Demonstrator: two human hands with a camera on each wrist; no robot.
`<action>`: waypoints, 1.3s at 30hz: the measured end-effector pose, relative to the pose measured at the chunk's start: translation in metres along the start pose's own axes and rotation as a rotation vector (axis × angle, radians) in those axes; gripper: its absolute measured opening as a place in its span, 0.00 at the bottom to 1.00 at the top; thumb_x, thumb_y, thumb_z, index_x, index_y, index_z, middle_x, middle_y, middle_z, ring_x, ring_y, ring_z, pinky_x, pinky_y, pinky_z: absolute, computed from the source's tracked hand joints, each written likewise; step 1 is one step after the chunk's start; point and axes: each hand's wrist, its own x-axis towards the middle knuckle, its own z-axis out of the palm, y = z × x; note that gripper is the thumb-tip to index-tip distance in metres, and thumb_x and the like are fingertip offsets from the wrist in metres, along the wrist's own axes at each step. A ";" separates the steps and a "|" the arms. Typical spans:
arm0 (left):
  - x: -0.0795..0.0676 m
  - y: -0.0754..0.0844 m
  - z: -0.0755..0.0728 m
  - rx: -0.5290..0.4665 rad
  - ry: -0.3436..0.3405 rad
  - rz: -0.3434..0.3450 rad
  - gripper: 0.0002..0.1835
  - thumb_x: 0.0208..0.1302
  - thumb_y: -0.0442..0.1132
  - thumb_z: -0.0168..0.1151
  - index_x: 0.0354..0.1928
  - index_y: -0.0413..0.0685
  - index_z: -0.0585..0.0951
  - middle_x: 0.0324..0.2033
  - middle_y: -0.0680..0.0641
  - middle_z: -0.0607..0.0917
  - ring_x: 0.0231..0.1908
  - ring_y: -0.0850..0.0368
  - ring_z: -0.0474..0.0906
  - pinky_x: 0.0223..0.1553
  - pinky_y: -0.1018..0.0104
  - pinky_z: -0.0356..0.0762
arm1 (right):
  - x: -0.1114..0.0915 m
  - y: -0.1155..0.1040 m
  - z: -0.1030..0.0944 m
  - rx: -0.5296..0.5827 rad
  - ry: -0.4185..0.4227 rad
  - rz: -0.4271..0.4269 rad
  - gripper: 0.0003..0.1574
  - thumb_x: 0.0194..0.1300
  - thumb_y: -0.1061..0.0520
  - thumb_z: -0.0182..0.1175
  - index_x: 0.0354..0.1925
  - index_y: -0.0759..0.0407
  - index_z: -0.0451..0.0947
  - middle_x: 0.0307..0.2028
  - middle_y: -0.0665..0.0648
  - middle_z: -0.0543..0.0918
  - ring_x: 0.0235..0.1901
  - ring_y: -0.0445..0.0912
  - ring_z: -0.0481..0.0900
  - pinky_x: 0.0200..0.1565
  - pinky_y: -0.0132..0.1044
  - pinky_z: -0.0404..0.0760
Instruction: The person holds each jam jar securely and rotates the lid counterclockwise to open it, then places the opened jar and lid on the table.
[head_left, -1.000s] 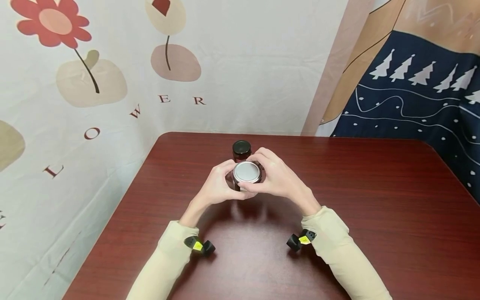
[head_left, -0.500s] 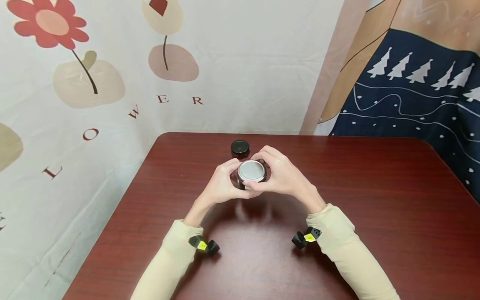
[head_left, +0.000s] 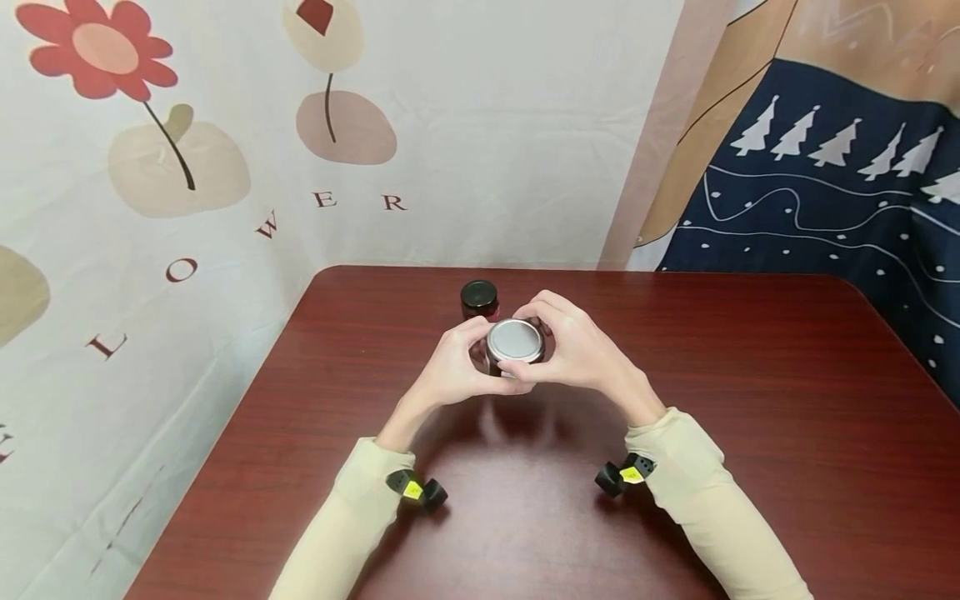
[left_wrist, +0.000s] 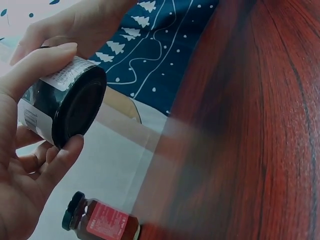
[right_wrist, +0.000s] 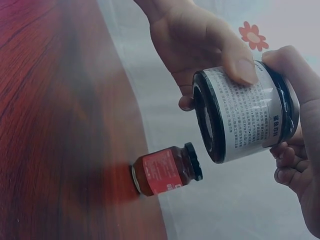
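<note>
A dark jar (head_left: 516, 341) with a silver lid and a printed white label is held off the table between both hands. My left hand (head_left: 459, 365) grips the jar's body, its thumb on the label in the right wrist view. From the other side my right hand (head_left: 583, 348) curls round the jar at the lid end. The dark base of the jar shows in the left wrist view. Just behind the hands a second jar (right_wrist: 162, 171) stands on the table, with a black lid and a red label over reddish-brown contents.
The dark red wooden table (head_left: 750, 400) reaches back to a pale wall cloth (head_left: 487, 167) printed with flowers and letters. A navy cloth (head_left: 817, 208) with white trees hangs at the right. Each cuff carries a small black wrist camera (head_left: 416, 490).
Both hands have shifted a little to the right together with the silver-lidded jar. The black-lidded jar behind has stayed in place on the table.
</note>
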 end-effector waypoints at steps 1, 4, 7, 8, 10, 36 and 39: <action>0.000 0.000 0.001 -0.006 -0.002 -0.004 0.27 0.37 0.44 0.86 0.43 0.54 0.85 0.36 0.56 0.80 0.35 0.59 0.75 0.36 0.65 0.75 | 0.000 0.001 -0.001 -0.002 -0.004 0.001 0.27 0.47 0.45 0.77 0.42 0.57 0.81 0.37 0.47 0.78 0.37 0.39 0.74 0.39 0.34 0.75; 0.002 0.001 0.003 -0.008 -0.001 -0.006 0.27 0.37 0.44 0.87 0.44 0.54 0.85 0.35 0.56 0.80 0.33 0.58 0.74 0.33 0.65 0.74 | -0.002 0.003 -0.004 -0.003 -0.016 0.004 0.27 0.48 0.45 0.77 0.42 0.57 0.81 0.38 0.47 0.78 0.38 0.39 0.74 0.40 0.34 0.75; 0.004 0.002 0.006 -0.003 0.003 -0.011 0.28 0.37 0.45 0.87 0.45 0.55 0.85 0.34 0.56 0.79 0.30 0.59 0.73 0.31 0.66 0.73 | -0.003 0.004 -0.009 -0.003 -0.030 0.002 0.26 0.50 0.46 0.76 0.43 0.56 0.81 0.39 0.47 0.79 0.39 0.40 0.75 0.41 0.35 0.76; 0.005 0.002 0.007 -0.005 0.004 -0.014 0.29 0.37 0.46 0.87 0.45 0.55 0.85 0.34 0.56 0.78 0.30 0.59 0.73 0.30 0.66 0.73 | -0.004 0.005 -0.010 -0.003 -0.034 0.001 0.26 0.50 0.46 0.76 0.44 0.56 0.80 0.39 0.47 0.79 0.39 0.40 0.75 0.41 0.35 0.76; 0.007 0.002 0.010 -0.015 0.007 -0.020 0.29 0.37 0.46 0.87 0.46 0.56 0.85 0.34 0.56 0.78 0.29 0.59 0.73 0.30 0.66 0.72 | -0.005 0.006 -0.013 -0.004 -0.043 -0.003 0.26 0.51 0.46 0.76 0.44 0.56 0.80 0.40 0.47 0.79 0.40 0.39 0.75 0.42 0.35 0.76; 0.028 0.017 0.028 0.032 0.034 -0.024 0.29 0.37 0.47 0.86 0.45 0.54 0.86 0.28 0.53 0.74 0.28 0.59 0.71 0.28 0.68 0.70 | -0.016 0.006 -0.039 -0.200 -0.081 0.060 0.29 0.59 0.40 0.69 0.50 0.56 0.78 0.40 0.49 0.78 0.38 0.41 0.72 0.41 0.37 0.75; 0.030 0.020 0.030 0.065 0.041 -0.010 0.27 0.37 0.48 0.86 0.44 0.54 0.86 0.27 0.53 0.73 0.28 0.58 0.70 0.28 0.67 0.69 | -0.018 0.006 -0.041 -0.220 -0.069 0.062 0.29 0.59 0.41 0.69 0.51 0.58 0.78 0.42 0.52 0.79 0.40 0.43 0.73 0.42 0.39 0.76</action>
